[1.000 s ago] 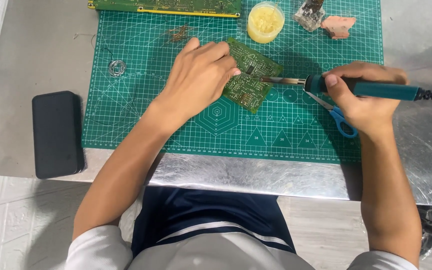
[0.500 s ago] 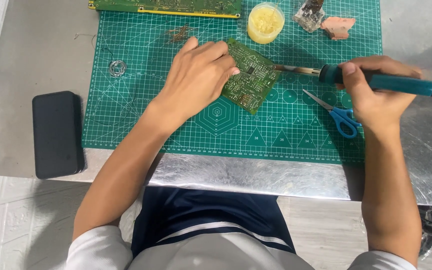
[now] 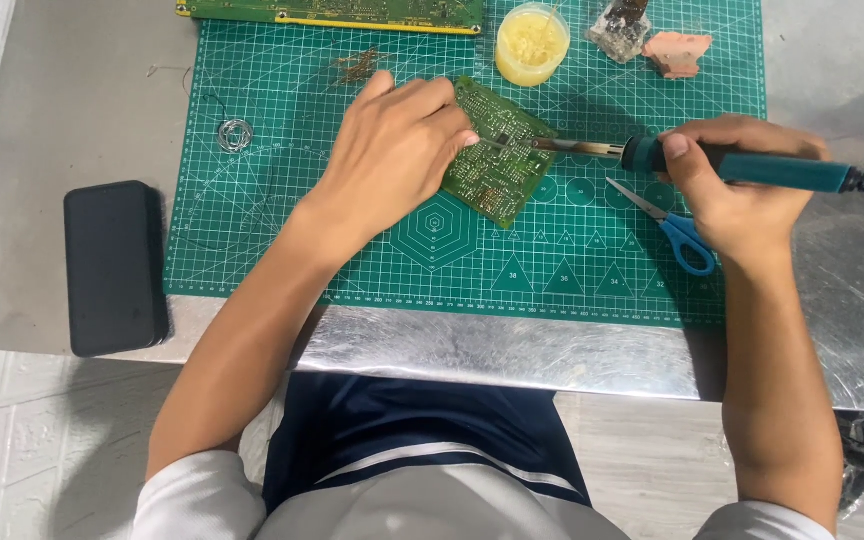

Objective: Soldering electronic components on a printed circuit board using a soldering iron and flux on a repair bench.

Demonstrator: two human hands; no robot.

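L hand [image 3: 392,150] pins thin, stiff, light circuit board [image 3: 497,152] flat by its edge; R hand [image 3: 737,190] fist-grips soldering iron [image 3: 712,160] at insulated handle, tip likely hot.

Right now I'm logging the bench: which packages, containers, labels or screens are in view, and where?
Phone: dark screen, black rounded slab, on the metal table left of the green mat.
Tub: small, round, clear, yellow contents, top of the mat.
No labels or signs legible enough to tell.

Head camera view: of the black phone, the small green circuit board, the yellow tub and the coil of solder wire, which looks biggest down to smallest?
1. black phone
2. small green circuit board
3. yellow tub
4. coil of solder wire
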